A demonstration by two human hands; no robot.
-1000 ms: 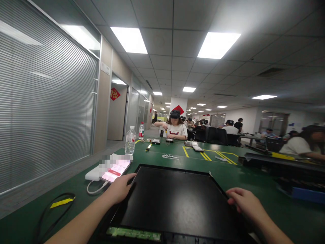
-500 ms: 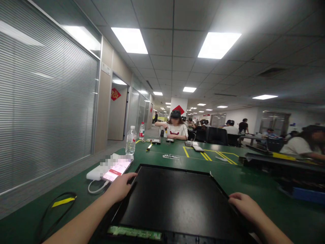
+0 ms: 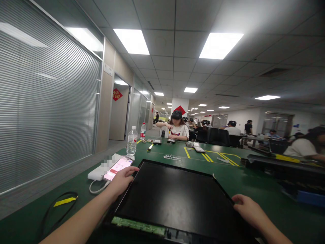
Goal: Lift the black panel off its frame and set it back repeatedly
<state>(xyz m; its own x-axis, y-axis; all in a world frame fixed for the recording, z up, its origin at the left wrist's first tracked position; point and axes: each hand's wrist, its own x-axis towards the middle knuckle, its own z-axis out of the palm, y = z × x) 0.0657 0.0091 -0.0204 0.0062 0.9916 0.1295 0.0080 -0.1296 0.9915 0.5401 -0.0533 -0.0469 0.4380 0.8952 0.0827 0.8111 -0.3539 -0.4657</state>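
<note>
A large flat black panel [image 3: 177, 193] in a thin dark frame lies in front of me on the green table. Along its near edge runs a green circuit strip [image 3: 138, 226]. The fingers of my left hand [image 3: 123, 179] are closed on the frame's left side, near the far left corner. On the right side, my right hand [image 3: 247, 206] grips the edge with its fingers bent and thumb near them. The undersides of the frame, where some fingertips go, are hidden.
A lit phone [image 3: 118, 169] with a white cable lies left of the panel, near a water bottle [image 3: 131, 140]. A black strap [image 3: 61, 206] is at lower left. Dark frames [image 3: 276, 166] are stacked at right. Across the table a person [image 3: 178, 130] works on small parts.
The panel's far left corner appears slightly higher and further right, and its surface looks more turned. Both hands stay at its sides, the right one shifted slightly right.
</note>
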